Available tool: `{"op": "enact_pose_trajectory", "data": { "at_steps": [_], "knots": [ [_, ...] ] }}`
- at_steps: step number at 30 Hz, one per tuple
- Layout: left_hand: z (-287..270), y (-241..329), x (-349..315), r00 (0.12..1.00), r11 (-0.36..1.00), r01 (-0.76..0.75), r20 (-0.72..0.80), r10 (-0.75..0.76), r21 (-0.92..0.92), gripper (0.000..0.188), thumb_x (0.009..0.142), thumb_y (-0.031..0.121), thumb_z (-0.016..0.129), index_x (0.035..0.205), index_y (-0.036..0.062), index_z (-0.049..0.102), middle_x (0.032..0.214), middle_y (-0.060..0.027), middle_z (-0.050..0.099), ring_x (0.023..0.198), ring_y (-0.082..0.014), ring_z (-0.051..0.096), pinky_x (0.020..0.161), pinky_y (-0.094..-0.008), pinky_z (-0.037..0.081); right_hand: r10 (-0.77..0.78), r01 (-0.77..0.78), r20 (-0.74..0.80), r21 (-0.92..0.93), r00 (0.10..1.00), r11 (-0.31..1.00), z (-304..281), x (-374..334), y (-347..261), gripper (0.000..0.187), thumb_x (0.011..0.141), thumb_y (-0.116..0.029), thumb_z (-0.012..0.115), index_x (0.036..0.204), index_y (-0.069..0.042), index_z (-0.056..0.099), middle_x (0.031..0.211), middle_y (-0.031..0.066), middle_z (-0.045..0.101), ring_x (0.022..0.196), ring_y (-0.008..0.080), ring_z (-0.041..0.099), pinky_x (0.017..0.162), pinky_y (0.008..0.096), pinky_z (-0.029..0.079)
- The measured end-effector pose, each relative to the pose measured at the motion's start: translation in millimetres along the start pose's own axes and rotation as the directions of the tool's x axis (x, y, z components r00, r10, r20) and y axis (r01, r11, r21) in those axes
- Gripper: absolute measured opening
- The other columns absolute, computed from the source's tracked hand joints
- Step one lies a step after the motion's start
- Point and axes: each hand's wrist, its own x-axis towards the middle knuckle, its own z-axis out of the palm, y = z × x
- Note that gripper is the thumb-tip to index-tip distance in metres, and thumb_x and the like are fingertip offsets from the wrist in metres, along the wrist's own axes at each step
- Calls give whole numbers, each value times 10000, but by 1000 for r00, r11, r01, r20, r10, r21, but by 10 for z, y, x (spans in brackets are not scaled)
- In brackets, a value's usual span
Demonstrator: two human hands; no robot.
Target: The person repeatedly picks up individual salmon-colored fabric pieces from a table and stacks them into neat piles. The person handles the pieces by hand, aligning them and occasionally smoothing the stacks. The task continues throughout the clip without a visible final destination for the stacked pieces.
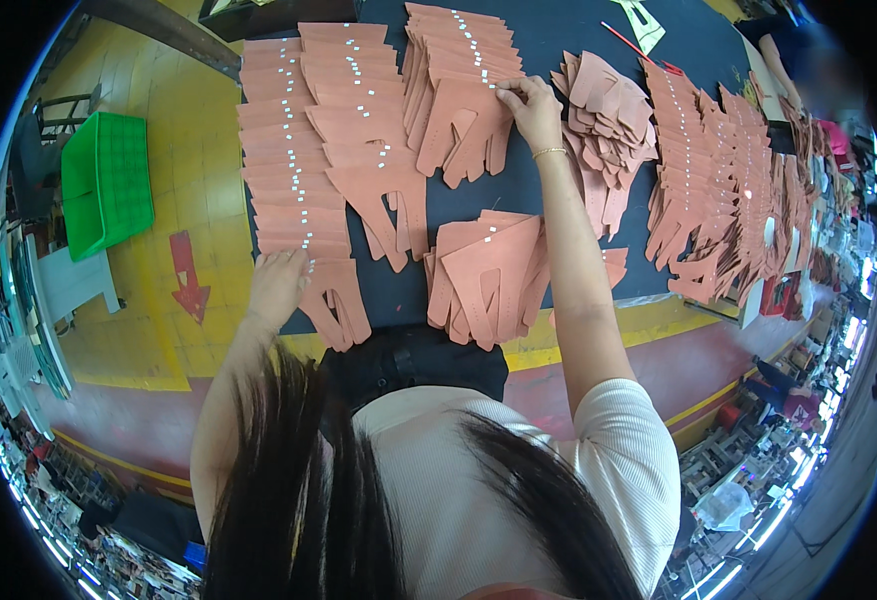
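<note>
Reddish-brown flat cut pieces, looking like leather, lie in overlapping columns on a dark table, with small white labels along them. My left hand (280, 284) rests on the near end of the leftmost column (288, 160), fingers bent but lying over the pieces. Farther off, my right hand (533, 112) has thumb and fingertips pinched together at the top piece of the third column (463, 115), right beside a white label (491, 86). What sits in the pinch is too small to make out. Between my arms lies a fanned pile (488, 275) of slotted pieces.
Another column (353, 110) lies between the hands. A loose heap (608, 120) and more columns (693, 160) spread to the right. A red pen-like stick (623, 42) lies at the far edge. A green crate (108, 185) stands on the floor at left. Another person (783, 60) is at far right.
</note>
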Motion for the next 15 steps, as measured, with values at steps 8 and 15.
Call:
{"op": "enact_pose_trajectory", "data": {
  "at_steps": [8, 15],
  "knots": [
    [-9, 3, -3, 1000, 1000, 13, 2, -13, -11, 291, 768, 104, 718, 1020, 52, 583, 967, -129, 656, 990, -311, 606, 891, -422, 403, -58, 59, 18, -101, 998, 993, -11, 52, 2, 147, 844, -141, 756, 971, -67, 761, 906, 53, 668, 789, 158, 667, 742, 287, 538],
    [1, 10, -13, 1000, 1000, 17, 3, -17, -4, 311, 768, 99, 716, 1046, 51, 584, 971, -124, 655, 989, -310, 604, 897, -424, 404, -19, 23, 37, -94, 999, 995, -31, 33, -9, 145, 825, -220, 745, 943, -146, 782, 919, 68, 680, 854, 243, 628, 768, 383, 474]
  ]
}}
